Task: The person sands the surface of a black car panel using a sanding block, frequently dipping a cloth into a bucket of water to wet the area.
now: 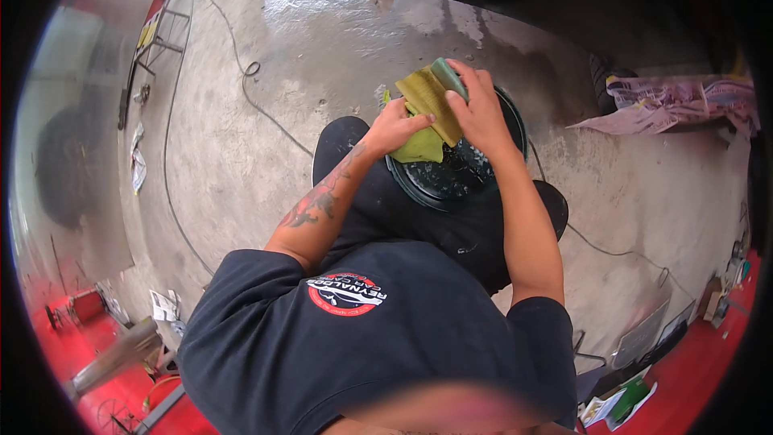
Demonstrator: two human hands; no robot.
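In front of me my left hand [394, 126] pinches the edge of a yellow sheet of sandpaper [425, 95], its thumb on the near side. The sheet is held tilted and has a darker, worn band. A lime-green cloth [420, 147] hangs below the left hand's fingers, over a black round lid or tub [439, 181] between my knees. My right hand [481, 109] is closed around a green block [451, 76], which touches the sheet's far right edge. White specks dot the round black surface.
A large dark body [580, 8] overhangs the far right. Pinkish printed paper sheeting [676, 105] lies right of it. A thin cable [241, 56] loops over the concrete floor at left, beside a metal frame stand [159, 42]. A red floor area [72, 354] is at near left.
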